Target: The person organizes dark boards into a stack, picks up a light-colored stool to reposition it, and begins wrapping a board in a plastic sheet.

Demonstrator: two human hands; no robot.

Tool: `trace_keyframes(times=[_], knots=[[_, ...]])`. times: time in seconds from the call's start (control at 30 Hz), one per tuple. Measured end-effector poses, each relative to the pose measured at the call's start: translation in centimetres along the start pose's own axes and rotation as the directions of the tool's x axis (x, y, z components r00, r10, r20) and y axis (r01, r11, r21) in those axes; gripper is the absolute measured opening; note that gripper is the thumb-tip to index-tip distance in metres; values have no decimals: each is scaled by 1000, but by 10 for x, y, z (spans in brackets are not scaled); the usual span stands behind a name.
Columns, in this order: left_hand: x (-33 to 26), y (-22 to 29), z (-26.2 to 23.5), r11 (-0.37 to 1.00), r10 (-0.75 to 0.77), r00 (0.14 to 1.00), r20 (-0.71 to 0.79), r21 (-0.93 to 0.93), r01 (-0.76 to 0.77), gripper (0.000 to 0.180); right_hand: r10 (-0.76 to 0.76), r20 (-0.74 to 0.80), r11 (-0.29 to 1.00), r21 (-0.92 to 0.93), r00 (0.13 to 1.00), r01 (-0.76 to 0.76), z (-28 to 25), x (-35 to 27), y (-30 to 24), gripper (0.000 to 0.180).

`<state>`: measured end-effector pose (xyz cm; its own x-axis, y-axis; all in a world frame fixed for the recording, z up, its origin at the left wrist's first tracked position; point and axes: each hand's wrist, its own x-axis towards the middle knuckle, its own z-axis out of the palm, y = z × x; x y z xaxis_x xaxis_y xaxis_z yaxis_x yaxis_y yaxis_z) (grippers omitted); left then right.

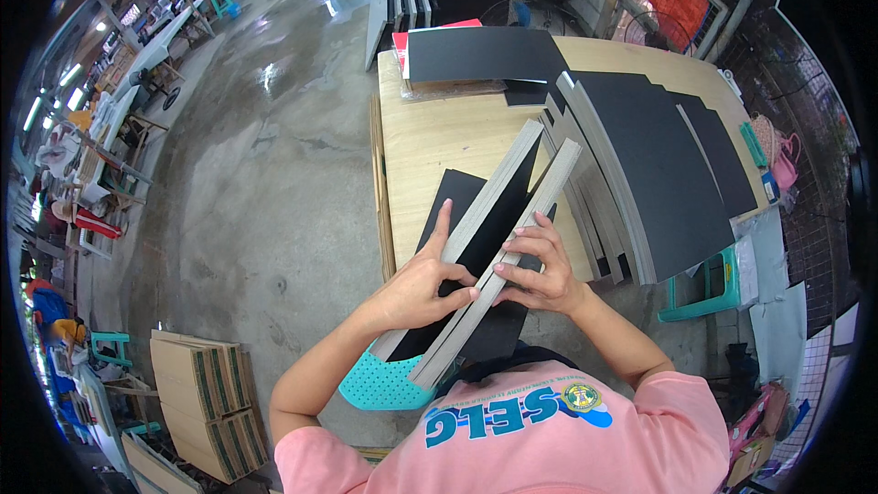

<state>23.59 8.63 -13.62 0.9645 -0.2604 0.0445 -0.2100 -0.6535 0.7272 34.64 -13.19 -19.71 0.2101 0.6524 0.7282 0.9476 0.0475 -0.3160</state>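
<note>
Two long grey boards with black faces [494, 220] stand on edge, slanting from my lap up over the wooden table [430, 137]. My left hand [422, 284] presses against the left board, index finger stretched along its edge. My right hand [541, 267] grips the right board's edge with curled fingers. A flat black sheet [453, 194] lies on the table beneath the boards.
A fanned stack of black-faced boards [640, 174] leans across the table's right side. More black sheets [480, 55] lie at the far end. A teal stool [382, 386] is under me, another teal stool [713, 288] to the right. Cardboard bundles [206, 398] sit on the wet concrete floor.
</note>
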Motion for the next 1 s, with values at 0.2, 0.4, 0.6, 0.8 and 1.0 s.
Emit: trace_keyframes(times=[0.2, 0.4, 0.6, 0.8, 1.0], knots=[[2, 19, 4, 981, -115, 975, -189, -178, 81, 17, -2, 5, 1000, 2, 1000, 2, 2, -2, 3, 47], [-1, 12, 1, 994, -65, 997, -49, -95, 60, 18, -14, -15, 1000, 6, 1000, 14, 2, -1, 2, 44], [0, 7, 3, 996, -48, 998, -39, -82, 45, 20, -26, -27, 1000, 9, 999, 27, 2, -3, 2, 48], [2, 6, 3, 995, -52, 998, -29, -84, 49, 20, -16, -28, 1000, 0, 999, 16, 1, -5, 1, 49], [3, 4, 5, 1000, 3, 996, -86, 19, -1, 18, -25, -28, 1000, 6, 999, 25, -4, -9, 3, 48]])
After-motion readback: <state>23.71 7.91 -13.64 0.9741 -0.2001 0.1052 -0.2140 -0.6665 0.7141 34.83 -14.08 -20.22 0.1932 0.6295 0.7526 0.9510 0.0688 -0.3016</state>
